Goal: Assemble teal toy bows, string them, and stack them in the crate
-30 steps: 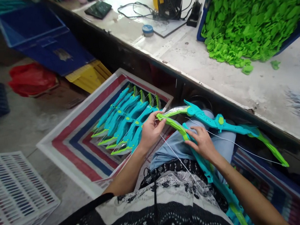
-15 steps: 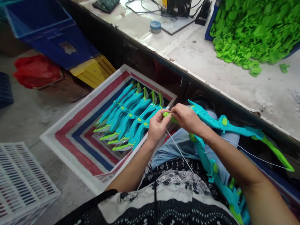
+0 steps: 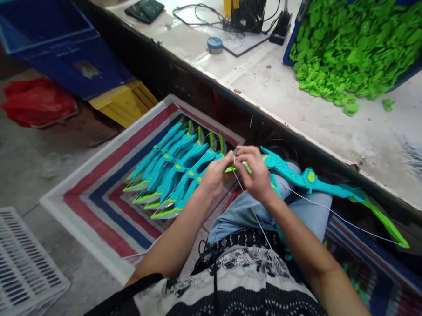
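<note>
A turquoise toy bow (image 3: 288, 169) with lime-green limb ends lies across my knees, one end reaching out to the right. My left hand (image 3: 213, 177) is closed round its near green tip, thumb on top. Just beside it, my right hand (image 3: 256, 177) pinches white bowstring (image 3: 234, 159) at that tip, fingers almost touching my left thumb. One length of string (image 3: 259, 223) hangs from the hands toward my lap; another runs along the bow to its far tip. My fingers hide how the string sits on the tip.
Left of my knees, a striped-lined crate (image 3: 91, 233) holds several similar bows (image 3: 178, 166). The worktable (image 3: 260, 88) carries a fan (image 3: 249, 9), a small blue-lidded jar (image 3: 215, 45) and a blue bin (image 3: 288, 57) spilling green parts. A white basket (image 3: 23, 264) stands lower left.
My right hand has turned, bringing its fingers and the string close against my left thumb. A second bow below my right arm is now mostly out of sight. The view has shifted slightly.
</note>
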`<state>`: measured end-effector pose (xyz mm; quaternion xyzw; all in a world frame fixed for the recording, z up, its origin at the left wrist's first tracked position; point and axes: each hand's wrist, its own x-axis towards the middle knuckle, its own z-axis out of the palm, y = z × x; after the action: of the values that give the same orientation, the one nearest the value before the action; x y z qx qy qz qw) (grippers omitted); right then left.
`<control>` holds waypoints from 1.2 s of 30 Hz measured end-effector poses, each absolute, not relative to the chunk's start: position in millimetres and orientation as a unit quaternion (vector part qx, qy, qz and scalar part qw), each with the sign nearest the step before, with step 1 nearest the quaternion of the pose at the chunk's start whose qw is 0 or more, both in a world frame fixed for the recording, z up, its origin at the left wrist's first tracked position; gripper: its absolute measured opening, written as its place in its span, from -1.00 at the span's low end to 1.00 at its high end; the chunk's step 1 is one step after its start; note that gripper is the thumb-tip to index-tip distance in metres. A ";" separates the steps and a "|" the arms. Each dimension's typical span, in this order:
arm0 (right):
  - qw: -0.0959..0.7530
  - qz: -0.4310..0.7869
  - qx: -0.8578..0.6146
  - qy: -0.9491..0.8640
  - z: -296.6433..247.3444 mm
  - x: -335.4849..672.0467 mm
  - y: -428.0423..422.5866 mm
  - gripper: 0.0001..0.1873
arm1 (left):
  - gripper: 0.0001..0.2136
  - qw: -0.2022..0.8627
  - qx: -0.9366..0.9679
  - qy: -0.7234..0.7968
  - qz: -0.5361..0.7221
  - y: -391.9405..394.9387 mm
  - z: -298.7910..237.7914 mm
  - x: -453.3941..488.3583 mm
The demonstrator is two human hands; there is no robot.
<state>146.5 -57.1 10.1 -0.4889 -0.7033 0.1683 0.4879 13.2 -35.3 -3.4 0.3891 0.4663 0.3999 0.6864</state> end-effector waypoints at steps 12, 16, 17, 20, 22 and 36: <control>0.551 0.252 -0.542 -0.582 -17.8 119.6 -56.7 -0.86 | -0.79 0.550 0.459 0.540 0.442 -33.1 25.3 0.8; 0.559 0.252 -0.530 -0.586 -17.7 115.1 -59.7 -0.85 | -0.63 0.653 0.367 0.516 0.416 -34.2 24.6 -0.3; 0.562 0.244 -0.527 -0.589 -18.5 114.0 -60.5 -0.84 | -0.62 0.661 0.364 0.512 0.410 -33.3 24.3 -2.0; 0.580 0.221 -0.520 -0.586 -20.7 112.3 -60.7 -0.85 | -0.63 0.673 0.368 0.505 0.396 -30.6 24.2 -6.7; 0.596 0.215 -0.506 -0.586 -21.5 112.7 -59.2 -0.87 | -0.66 0.677 0.368 0.503 0.391 -30.1 24.7 -7.3; 0.565 0.212 -0.484 -0.634 -27.4 119.2 -55.6 -0.86 | -0.86 0.594 0.273 0.544 0.526 -34.8 12.2 20.4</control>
<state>119.2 -55.6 -27.4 -0.4842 -0.6337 0.2118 0.5649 20.4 -34.8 12.2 0.2731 0.5442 0.5262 0.5936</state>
